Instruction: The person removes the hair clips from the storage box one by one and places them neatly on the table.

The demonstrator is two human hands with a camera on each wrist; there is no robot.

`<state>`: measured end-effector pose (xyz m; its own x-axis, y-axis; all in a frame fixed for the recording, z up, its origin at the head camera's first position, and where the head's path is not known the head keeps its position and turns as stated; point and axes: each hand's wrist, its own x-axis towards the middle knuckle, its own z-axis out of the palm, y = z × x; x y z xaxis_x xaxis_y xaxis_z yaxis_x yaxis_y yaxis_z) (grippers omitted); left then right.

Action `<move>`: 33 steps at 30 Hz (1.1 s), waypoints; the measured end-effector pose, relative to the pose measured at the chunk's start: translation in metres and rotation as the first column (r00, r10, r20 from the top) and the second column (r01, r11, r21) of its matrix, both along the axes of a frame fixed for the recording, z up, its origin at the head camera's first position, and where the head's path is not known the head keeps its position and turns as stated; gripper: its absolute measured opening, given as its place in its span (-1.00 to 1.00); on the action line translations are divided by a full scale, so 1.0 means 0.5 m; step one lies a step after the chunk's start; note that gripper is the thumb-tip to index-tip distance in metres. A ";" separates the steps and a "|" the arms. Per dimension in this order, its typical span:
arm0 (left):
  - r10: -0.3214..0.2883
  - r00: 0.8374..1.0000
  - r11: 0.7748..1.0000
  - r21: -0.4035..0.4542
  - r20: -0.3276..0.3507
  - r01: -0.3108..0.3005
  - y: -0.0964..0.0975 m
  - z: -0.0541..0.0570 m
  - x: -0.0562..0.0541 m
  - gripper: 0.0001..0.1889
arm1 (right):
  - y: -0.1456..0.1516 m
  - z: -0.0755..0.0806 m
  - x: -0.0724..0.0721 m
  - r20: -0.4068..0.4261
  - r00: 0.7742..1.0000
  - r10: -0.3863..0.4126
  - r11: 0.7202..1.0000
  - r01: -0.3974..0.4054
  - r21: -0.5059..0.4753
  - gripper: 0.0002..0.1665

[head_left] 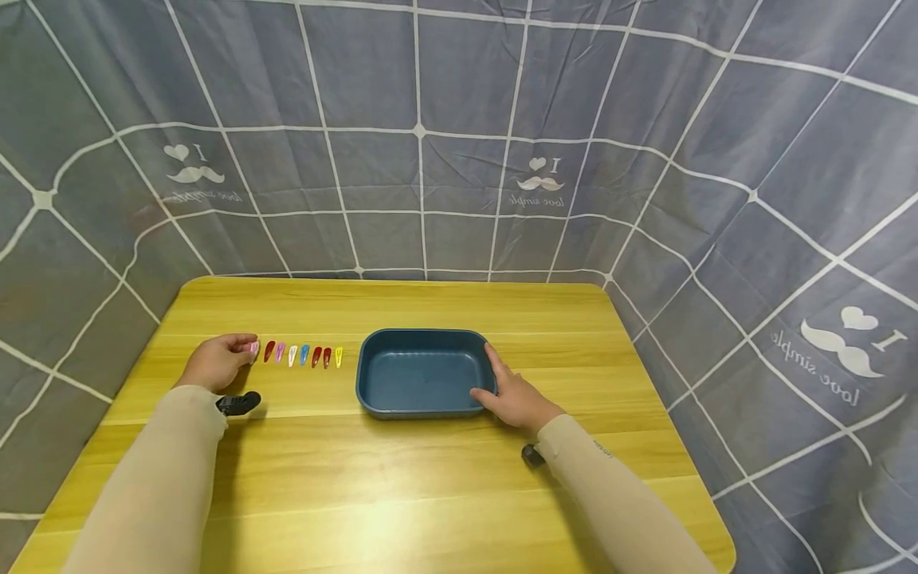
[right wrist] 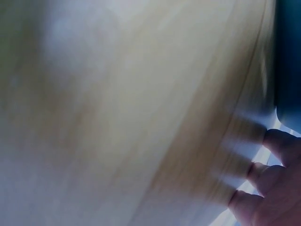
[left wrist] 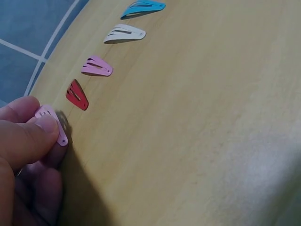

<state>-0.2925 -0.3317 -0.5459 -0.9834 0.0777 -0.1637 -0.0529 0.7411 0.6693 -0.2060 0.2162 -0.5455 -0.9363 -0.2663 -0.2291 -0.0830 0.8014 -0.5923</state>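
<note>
My left hand (head_left: 217,360) pinches a pink snap hair clip (left wrist: 61,134) between thumb and fingers, at the left end of a row of hair clips. Beside it lie a red clip (left wrist: 77,95), a pink clip (left wrist: 98,66), a white clip (left wrist: 126,33) and a blue clip (left wrist: 143,6). Farther right in the head view are two dark red clips and a yellow clip (head_left: 339,357). My right hand (head_left: 518,396) holds the right side of a dark blue rectangular tray (head_left: 423,414), thumb over the rim, fingers along the outer wall. Bare tray bottom shows inside.
Everything lies on a yellow wood-grain table (head_left: 402,494) with rounded corners. A grey-blue cloth with white lines (head_left: 459,175) hangs behind and along both sides. Black wrist devices show at the left sleeve (head_left: 158,470) and the right sleeve (head_left: 617,494).
</note>
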 end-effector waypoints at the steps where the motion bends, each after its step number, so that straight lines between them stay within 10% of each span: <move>1: -0.002 1.000 1.000 -0.002 0.004 0.002 0.000 0.001 -0.001 -0.48 | 0.000 0.000 0.000 -0.002 1.000 0.000 1.000 0.000 0.004 0.16; 33: -0.042 0.998 0.998 -0.055 0.045 0.044 -0.003 -0.014 -0.027 -0.57 | 0.000 -0.002 -0.001 0.014 1.000 -0.005 1.000 0.005 0.013 0.15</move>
<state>-0.3059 -0.3331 -0.5527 -0.9712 0.1091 -0.2120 -0.0488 0.7795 0.6246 -0.2065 0.2162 -0.5465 -0.9344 -0.2584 -0.2452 -0.0708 0.8093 -0.5831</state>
